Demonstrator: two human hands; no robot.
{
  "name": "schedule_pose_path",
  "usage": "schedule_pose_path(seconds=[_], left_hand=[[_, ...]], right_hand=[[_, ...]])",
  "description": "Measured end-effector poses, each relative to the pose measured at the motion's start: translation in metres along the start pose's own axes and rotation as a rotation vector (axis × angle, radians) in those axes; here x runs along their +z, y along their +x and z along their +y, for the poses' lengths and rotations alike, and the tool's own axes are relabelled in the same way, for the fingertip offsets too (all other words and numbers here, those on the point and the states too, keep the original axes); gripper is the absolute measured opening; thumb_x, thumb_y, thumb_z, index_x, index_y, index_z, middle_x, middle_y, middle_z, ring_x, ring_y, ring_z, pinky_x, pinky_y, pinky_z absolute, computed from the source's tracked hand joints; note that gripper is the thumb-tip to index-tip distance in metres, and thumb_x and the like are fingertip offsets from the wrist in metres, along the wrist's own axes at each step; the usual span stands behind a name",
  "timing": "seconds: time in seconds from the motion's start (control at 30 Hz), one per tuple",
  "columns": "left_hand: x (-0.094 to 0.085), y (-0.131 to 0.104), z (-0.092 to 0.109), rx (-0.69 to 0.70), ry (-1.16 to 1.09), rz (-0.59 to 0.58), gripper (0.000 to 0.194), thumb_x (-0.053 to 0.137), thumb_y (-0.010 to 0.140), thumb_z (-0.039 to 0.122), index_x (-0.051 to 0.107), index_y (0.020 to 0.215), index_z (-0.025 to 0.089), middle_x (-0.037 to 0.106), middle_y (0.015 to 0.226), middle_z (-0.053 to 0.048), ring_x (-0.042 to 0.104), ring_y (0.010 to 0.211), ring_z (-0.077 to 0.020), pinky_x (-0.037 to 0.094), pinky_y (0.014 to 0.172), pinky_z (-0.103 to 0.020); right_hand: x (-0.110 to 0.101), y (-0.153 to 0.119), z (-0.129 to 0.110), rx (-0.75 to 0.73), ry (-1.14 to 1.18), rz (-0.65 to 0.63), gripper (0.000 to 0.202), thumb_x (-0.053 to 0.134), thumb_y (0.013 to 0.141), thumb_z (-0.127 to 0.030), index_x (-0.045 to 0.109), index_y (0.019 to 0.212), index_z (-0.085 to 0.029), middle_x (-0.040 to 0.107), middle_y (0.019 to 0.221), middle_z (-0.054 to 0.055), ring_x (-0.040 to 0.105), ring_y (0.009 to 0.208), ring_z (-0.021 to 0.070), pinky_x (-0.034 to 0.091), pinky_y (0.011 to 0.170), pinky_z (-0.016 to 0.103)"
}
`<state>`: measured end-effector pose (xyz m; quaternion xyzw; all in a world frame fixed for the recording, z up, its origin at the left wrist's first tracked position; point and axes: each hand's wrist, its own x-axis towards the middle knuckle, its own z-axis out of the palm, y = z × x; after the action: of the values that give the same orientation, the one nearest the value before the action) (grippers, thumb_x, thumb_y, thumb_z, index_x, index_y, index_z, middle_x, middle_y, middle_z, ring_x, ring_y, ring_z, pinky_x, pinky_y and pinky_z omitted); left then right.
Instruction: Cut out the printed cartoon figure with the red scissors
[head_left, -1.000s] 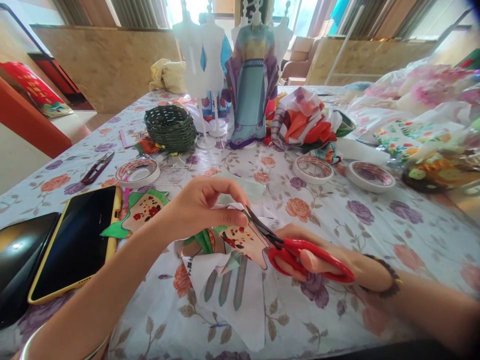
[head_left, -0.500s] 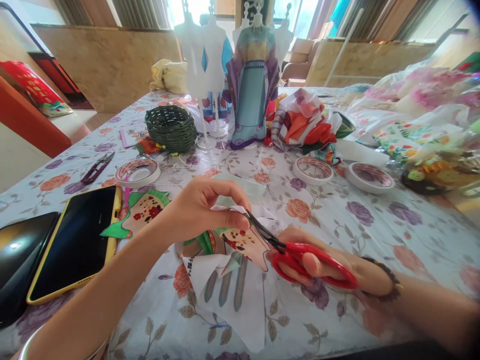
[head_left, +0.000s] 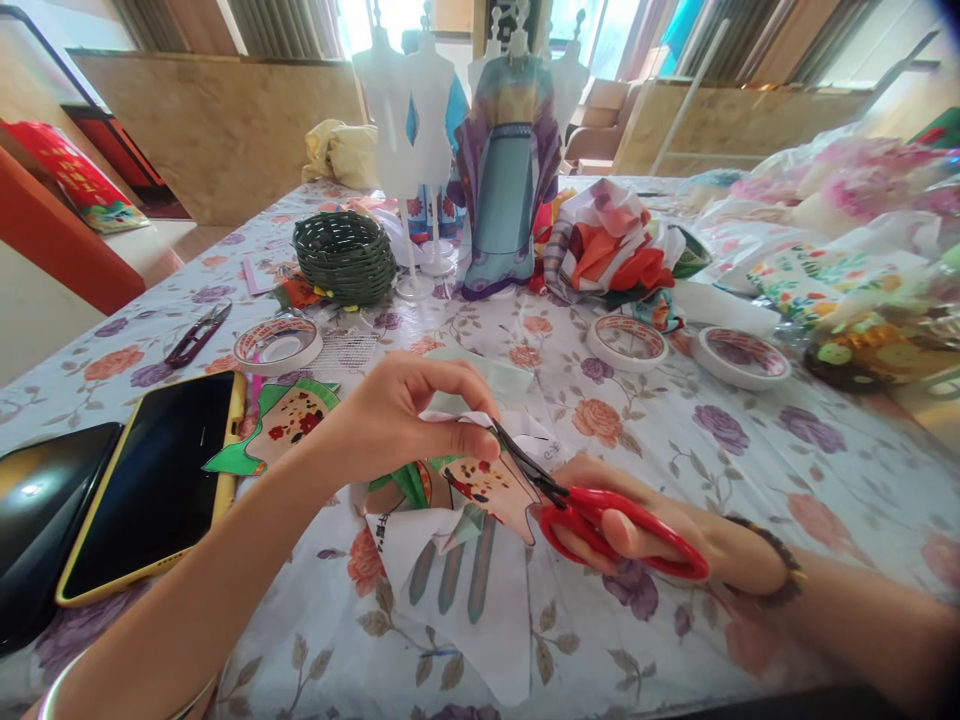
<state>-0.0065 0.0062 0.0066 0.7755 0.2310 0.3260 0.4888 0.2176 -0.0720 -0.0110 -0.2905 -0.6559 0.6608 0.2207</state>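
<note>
1. The only view is from the head, looking forward and down, close above the left hand [head_left: 397,420] and the right hand [head_left: 637,520].
2. Beyond the hands, the flower-printed tablecloth [head_left: 750,440] stretches away towards bright windows.

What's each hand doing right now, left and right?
Left hand: closed, pinching the white printed fabric sheet at its top edge.
Right hand: closed around the red-handled scissors, blades at the fabric.

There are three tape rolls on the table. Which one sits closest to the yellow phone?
The left tape roll, lying flat just beyond the yellow phone, beside the black snips. The other two rolls lie far right.
</note>
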Motion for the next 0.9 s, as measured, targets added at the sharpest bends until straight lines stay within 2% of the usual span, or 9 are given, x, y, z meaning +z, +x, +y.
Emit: schedule_pose_path(seconds=[0.13,0.37,0.67,0.9], left_hand=[[0.0004,0.0,0.0008,-0.028,0.04,0.02,0.018,0.08,0.069,0.037,0.07,0.064,0.024,0.065,0.062,0.001,0.061,0.072,-0.0173,0.049,0.07,-0.031],[-0.0001,0.0001,0.0012,-0.052,0.058,0.019,0.01,0.08,0.068,0.022,0.07,0.065,0.022,0.064,0.065,0.002,0.06,0.071,-0.0148,0.047,0.07,-0.027],[0.0017,0.0001,0.0005,-0.034,0.057,0.03,0.015,0.081,0.068,0.03,0.069,0.065,0.021,0.065,0.065,0.001,0.061,0.071,-0.0156,0.048,0.069,-0.029],[0.0015,-0.0002,-0.0003,-0.04,0.008,0.022,0.012,0.081,0.067,0.021,0.07,0.065,0.02,0.064,0.066,0.002,0.059,0.07,-0.0144,0.047,0.068,-0.028]], right_hand=[[-0.0001,-0.0013,-0.0004,0.005,-0.025,0.025,0.06,0.042,0.086,-0.074,0.035,0.059,-0.021,0.037,0.055,-0.004,0.03,0.049,0.0076,0.025,0.043,0.023],[0.0025,-0.0014,0.0,0.017,-0.032,0.038,0.063,0.04,0.085,-0.077,0.036,0.058,-0.02,0.037,0.053,-0.005,0.032,0.048,0.0074,0.024,0.044,0.023],[0.0026,-0.0031,0.0077,0.042,0.01,0.041,0.066,0.041,0.081,-0.081,0.033,0.056,-0.021,0.035,0.049,-0.005,0.03,0.046,0.0072,0.023,0.042,0.023],[0.0009,-0.0006,0.0033,-0.026,-0.027,0.007,0.06,0.042,0.086,-0.074,0.036,0.061,-0.021,0.036,0.055,-0.005,0.03,0.051,0.0084,0.022,0.046,0.026]])
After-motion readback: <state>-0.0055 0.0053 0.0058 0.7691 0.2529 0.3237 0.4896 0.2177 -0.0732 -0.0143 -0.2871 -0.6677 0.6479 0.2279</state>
